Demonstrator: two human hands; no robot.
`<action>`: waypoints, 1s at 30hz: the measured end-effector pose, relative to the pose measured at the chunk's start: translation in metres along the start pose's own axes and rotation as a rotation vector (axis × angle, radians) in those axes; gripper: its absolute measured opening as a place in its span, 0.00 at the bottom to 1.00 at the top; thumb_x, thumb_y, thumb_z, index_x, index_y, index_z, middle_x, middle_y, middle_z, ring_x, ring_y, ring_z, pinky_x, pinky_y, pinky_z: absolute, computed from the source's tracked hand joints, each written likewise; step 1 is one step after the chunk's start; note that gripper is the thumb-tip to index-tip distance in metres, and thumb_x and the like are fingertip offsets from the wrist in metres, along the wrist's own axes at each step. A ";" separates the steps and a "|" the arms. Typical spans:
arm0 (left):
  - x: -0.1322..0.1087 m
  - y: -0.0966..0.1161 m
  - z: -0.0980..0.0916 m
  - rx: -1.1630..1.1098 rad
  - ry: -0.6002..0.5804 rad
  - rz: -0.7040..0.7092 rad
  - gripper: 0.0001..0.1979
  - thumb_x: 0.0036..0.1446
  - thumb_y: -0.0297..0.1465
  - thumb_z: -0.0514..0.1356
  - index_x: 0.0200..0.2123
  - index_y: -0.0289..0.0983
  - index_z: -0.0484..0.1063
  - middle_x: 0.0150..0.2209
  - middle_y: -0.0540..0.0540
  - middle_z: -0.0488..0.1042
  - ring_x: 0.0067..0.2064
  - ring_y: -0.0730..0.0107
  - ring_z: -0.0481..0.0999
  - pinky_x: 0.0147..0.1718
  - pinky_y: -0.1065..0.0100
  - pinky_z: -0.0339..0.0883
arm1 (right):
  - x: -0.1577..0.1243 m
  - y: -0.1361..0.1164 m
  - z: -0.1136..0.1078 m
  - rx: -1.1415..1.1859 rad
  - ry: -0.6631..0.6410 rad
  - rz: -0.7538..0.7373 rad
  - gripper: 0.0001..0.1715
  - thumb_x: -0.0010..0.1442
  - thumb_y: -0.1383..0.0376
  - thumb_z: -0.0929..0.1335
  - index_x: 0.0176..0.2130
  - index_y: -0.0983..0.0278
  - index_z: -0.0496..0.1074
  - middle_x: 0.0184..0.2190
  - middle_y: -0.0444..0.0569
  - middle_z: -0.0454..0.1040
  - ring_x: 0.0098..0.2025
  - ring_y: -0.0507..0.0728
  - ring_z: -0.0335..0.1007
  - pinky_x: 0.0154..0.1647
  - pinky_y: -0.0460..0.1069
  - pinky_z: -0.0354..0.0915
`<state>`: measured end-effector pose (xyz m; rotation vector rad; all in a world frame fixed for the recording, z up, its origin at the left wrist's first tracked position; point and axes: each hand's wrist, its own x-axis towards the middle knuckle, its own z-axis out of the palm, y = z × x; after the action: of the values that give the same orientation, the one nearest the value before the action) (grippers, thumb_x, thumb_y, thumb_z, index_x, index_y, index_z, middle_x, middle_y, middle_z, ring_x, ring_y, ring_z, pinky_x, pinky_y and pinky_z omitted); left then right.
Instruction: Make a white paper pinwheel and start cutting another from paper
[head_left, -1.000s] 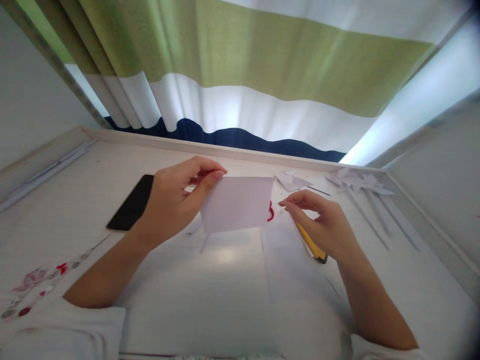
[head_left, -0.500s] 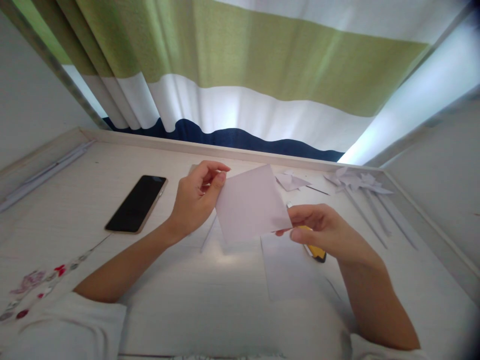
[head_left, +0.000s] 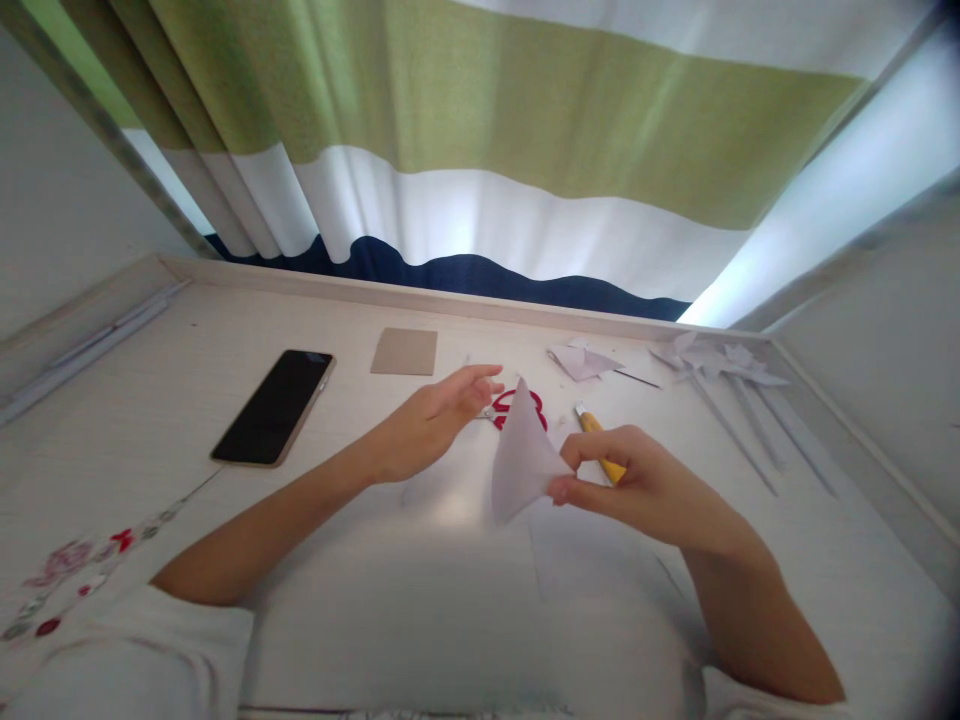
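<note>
A white sheet of paper [head_left: 523,462], bent or folded into a narrow triangular shape, is pinched at its right corner by my right hand [head_left: 626,480]. My left hand [head_left: 439,420] is beside the paper on its left, apart from it, with the fingers stretched out and nothing in them. Behind the paper lie red-handled scissors [head_left: 534,400], partly covered by it. A yellow utility knife [head_left: 596,430] rests on the table just beyond my right hand. Another white sheet [head_left: 585,560] lies flat under my right hand, its outline faint against the white table [head_left: 390,620].
At left lies a black phone [head_left: 274,408]; a brown square card [head_left: 405,351] is near the back. Folded paper [head_left: 583,361] sits by a thin dark stick [head_left: 637,379]. Paper pinwheels [head_left: 712,360] on white sticks lie at right. A curtain [head_left: 480,120] hangs behind the table.
My left hand has let go of the sheet. The paper has turned and bent from a flat square to a narrow triangle in my right hand, uncovering the scissors and brown card.
</note>
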<state>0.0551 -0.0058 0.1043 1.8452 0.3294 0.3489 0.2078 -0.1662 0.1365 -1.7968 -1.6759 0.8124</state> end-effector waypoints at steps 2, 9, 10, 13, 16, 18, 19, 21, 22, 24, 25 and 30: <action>-0.001 0.000 0.004 -0.048 -0.149 -0.059 0.26 0.57 0.45 0.45 0.56 0.40 0.52 0.54 0.40 0.61 0.53 0.59 0.62 0.48 0.58 0.57 | 0.000 -0.002 0.005 -0.053 -0.035 -0.047 0.14 0.54 0.58 0.65 0.23 0.64 0.64 0.20 0.40 0.67 0.23 0.47 0.59 0.25 0.43 0.56; 0.002 -0.003 0.013 -0.109 -0.227 -0.173 0.27 0.53 0.40 0.55 0.54 0.39 0.53 0.51 0.40 0.63 0.47 0.63 0.66 0.45 0.60 0.60 | -0.002 -0.004 0.009 -0.099 -0.058 -0.137 0.13 0.53 0.59 0.66 0.23 0.64 0.62 0.21 0.39 0.67 0.24 0.46 0.60 0.28 0.43 0.56; 0.002 -0.003 0.012 -0.139 -0.234 -0.170 0.26 0.53 0.38 0.55 0.54 0.38 0.54 0.51 0.41 0.63 0.47 0.63 0.67 0.45 0.61 0.60 | -0.002 -0.005 0.007 -0.100 -0.046 -0.137 0.13 0.53 0.59 0.66 0.23 0.64 0.62 0.21 0.39 0.67 0.24 0.46 0.59 0.27 0.42 0.56; 0.004 0.000 0.006 -0.263 -0.281 -0.171 0.21 0.52 0.29 0.55 0.51 0.38 0.58 0.46 0.45 0.68 0.45 0.68 0.68 0.42 0.67 0.62 | -0.006 -0.004 0.000 -0.110 -0.013 -0.102 0.10 0.53 0.60 0.65 0.25 0.63 0.64 0.21 0.39 0.67 0.24 0.47 0.60 0.24 0.42 0.56; 0.004 0.006 0.000 -0.325 -0.280 -0.258 0.19 0.48 0.22 0.52 0.46 0.38 0.64 0.40 0.49 0.71 0.35 0.74 0.71 0.31 0.74 0.64 | -0.011 0.002 -0.011 -0.122 0.111 -0.027 0.07 0.55 0.61 0.64 0.28 0.62 0.66 0.23 0.41 0.68 0.25 0.48 0.62 0.24 0.43 0.58; 0.004 0.008 -0.003 -0.354 -0.289 -0.347 0.18 0.48 0.21 0.52 0.43 0.38 0.66 0.36 0.50 0.72 0.28 0.77 0.71 0.23 0.77 0.62 | -0.012 0.008 -0.017 -0.147 0.282 0.010 0.07 0.54 0.61 0.64 0.28 0.62 0.66 0.23 0.42 0.68 0.26 0.50 0.63 0.25 0.44 0.60; 0.003 0.008 -0.003 -0.375 -0.314 -0.379 0.16 0.49 0.22 0.52 0.43 0.37 0.67 0.34 0.50 0.73 0.26 0.77 0.71 0.21 0.77 0.62 | -0.011 0.012 -0.019 -0.175 0.377 0.024 0.07 0.54 0.61 0.64 0.28 0.62 0.66 0.24 0.42 0.68 0.27 0.51 0.64 0.25 0.44 0.60; 0.003 0.007 -0.003 -0.428 -0.378 -0.402 0.13 0.51 0.26 0.55 0.41 0.36 0.69 0.31 0.48 0.74 0.27 0.76 0.72 0.22 0.77 0.63 | -0.008 0.017 -0.020 -0.279 0.565 0.053 0.06 0.54 0.61 0.64 0.29 0.61 0.67 0.25 0.43 0.69 0.28 0.52 0.65 0.23 0.45 0.60; 0.002 0.005 -0.002 -0.456 -0.398 -0.405 0.12 0.51 0.27 0.56 0.41 0.35 0.69 0.31 0.48 0.74 0.27 0.75 0.73 0.23 0.77 0.63 | -0.006 0.019 -0.019 -0.363 0.657 0.063 0.06 0.54 0.61 0.64 0.31 0.61 0.67 0.27 0.44 0.70 0.29 0.53 0.66 0.23 0.46 0.61; 0.002 0.003 -0.001 -0.508 -0.383 -0.413 0.11 0.51 0.29 0.58 0.39 0.34 0.71 0.32 0.46 0.75 0.29 0.73 0.74 0.25 0.76 0.65 | -0.001 0.020 -0.013 -0.573 0.837 0.041 0.07 0.53 0.63 0.65 0.34 0.62 0.67 0.30 0.47 0.71 0.32 0.55 0.66 0.29 0.49 0.63; 0.002 0.002 -0.001 -0.531 -0.354 -0.415 0.10 0.50 0.29 0.58 0.38 0.34 0.71 0.32 0.46 0.75 0.30 0.73 0.74 0.26 0.76 0.66 | 0.001 0.020 -0.009 -0.679 0.922 -0.012 0.08 0.52 0.64 0.66 0.35 0.63 0.67 0.32 0.49 0.71 0.34 0.57 0.66 0.33 0.51 0.63; 0.004 0.002 0.000 -0.580 -0.236 -0.379 0.09 0.51 0.30 0.59 0.38 0.35 0.72 0.31 0.47 0.76 0.30 0.74 0.75 0.28 0.77 0.67 | 0.004 0.014 0.010 -1.080 1.027 -0.492 0.10 0.46 0.71 0.69 0.32 0.62 0.68 0.31 0.49 0.73 0.31 0.56 0.64 0.33 0.52 0.60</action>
<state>0.0585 -0.0046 0.1061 1.2051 0.3608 -0.0407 0.2098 -0.1635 0.1187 -1.6757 -1.6820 -1.2666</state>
